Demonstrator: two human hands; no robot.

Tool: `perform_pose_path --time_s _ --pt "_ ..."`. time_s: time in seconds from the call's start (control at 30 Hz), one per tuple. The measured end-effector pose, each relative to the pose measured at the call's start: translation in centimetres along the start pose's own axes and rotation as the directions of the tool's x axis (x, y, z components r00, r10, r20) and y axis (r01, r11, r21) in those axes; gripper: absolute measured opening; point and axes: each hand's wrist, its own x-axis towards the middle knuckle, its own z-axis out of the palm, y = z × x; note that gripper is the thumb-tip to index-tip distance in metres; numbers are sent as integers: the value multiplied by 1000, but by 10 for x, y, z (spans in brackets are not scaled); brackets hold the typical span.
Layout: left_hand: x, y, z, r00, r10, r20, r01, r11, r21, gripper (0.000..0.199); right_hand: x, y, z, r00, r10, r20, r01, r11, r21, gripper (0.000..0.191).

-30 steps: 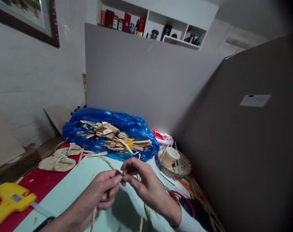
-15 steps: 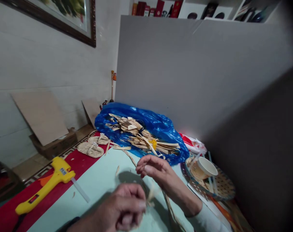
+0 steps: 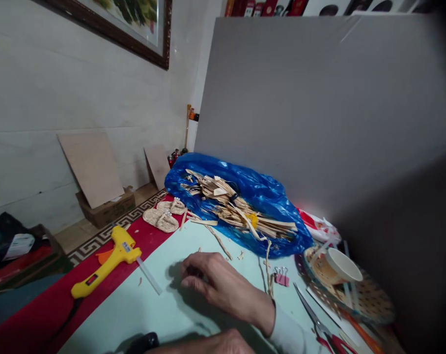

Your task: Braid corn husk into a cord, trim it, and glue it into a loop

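Observation:
My right hand (image 3: 223, 282) hovers low over the pale green mat (image 3: 108, 314), palm down. Its fingers curl toward the thumb, and the inside of the grip is in shadow, so what it may hold is hidden. Only the back of my left hand (image 3: 215, 344) shows at the bottom edge, its fingers out of sight. Beside the right wrist a twisted straw cord (image 3: 269, 275) runs down behind the forearm. Another length of straw cord (image 3: 219, 238) lies beyond the knuckles. Small straw scraps (image 3: 240, 255) are scattered near it.
A yellow glue gun (image 3: 107, 265) lies left. Behind are small woven sandals (image 3: 162, 219) and a blue plastic bag (image 3: 267, 189) with straw bundles (image 3: 226, 199). To the right are a pink binder clip (image 3: 281, 278), scissors (image 3: 315, 314), and a woven basket (image 3: 377, 300) with a paper cup (image 3: 343, 265).
The view has swung left. My right hand has turned palm down and lowered over the mat. My left hand has dropped to the bottom edge; the blurred pale wisp beside it is no longer visible.

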Motion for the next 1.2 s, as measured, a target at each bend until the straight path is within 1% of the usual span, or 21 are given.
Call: perform_pose_path --time_s 0.07,0.13,0.2,0.27,0.33,0.37,0.4,0.43,0.47,0.53,0.63,0.7,0.77,0.87,0.93,1.0,1.07,1.13,1.2 --pt "2 -5 1 999 -39 12 39 999 -1 28 -12 1 -14 998 23 -56 -26 998 -62 11" --pt "5 -8 6 996 -87 23 87 996 -11 23 -34 3 -34 984 78 -159 -98 988 -122 14" --pt "9 -8 10 990 -136 30 137 990 -29 21 -63 2 -57 941 152 -301 -212 962 -175 14" --pt "14 -4 12 983 -182 19 183 982 -54 26 -97 -2 -77 863 212 -459 -340 916 -216 13" --pt "21 2 11 975 -221 -12 219 972 -81 31 -131 -8 -90 759 248 -603 -472 846 -246 13" --pt "24 5 11 972 -234 -35 230 969 -93 34 -147 -10 -93 708 260 -657 -534 805 -257 14" --pt "26 8 11 969 -240 -59 234 967 -103 36 -162 -11 -93 664 273 -697 -591 762 -265 15" --pt "27 10 12 967 -241 -82 231 967 -110 38 -174 -10 -91 629 290 -721 -641 718 -271 16" --pt "28 12 13 966 -234 -111 221 968 -118 39 -185 -7 -87 605 313 -733 -684 675 -277 17" --pt "28 14 18 961 -207 -184 186 974 -128 39 -201 2 -75 575 369 -730 -752 591 -293 17" --pt "27 17 30 944 -160 -288 128 984 -128 35 -213 20 -54 552 449 -703 -812 483 -329 10" --pt "26 22 41 943 -153 -294 121 985 -127 33 -217 28 -44 557 477 -680 -820 445 -359 8" --pt "23 28 55 949 -157 -273 124 983 -135 32 -217 32 -38 580 482 -656 -808 443 -389 9" --pt "17 38 75 955 -158 -252 124 981 -148 25 -211 35 -35 637 454 -623 -762 490 -423 13" --pt "12 41 85 959 -144 -244 108 982 -153 20 -199 37 -34 692 404 -598 -706 548 -448 18" --pt "7 41 92 964 -131 -230 97 984 -152 18 -179 36 -31 771 334 -543 -611 628 -482 22" --pt "1 40 95 975 -123 -187 97 985 -145 24 -153 30 -23 844 260 -469 -500 699 -512 23" --pt "-6 40 96 985 -105 -139 87 988 -129 41 -123 17 -11 900 186 -394 -388 754 -531 22" --pt "-14 42 96 992 -70 -107 59 993 -106 61 -90 2 4 942 104 -320 -273 792 -546 22"
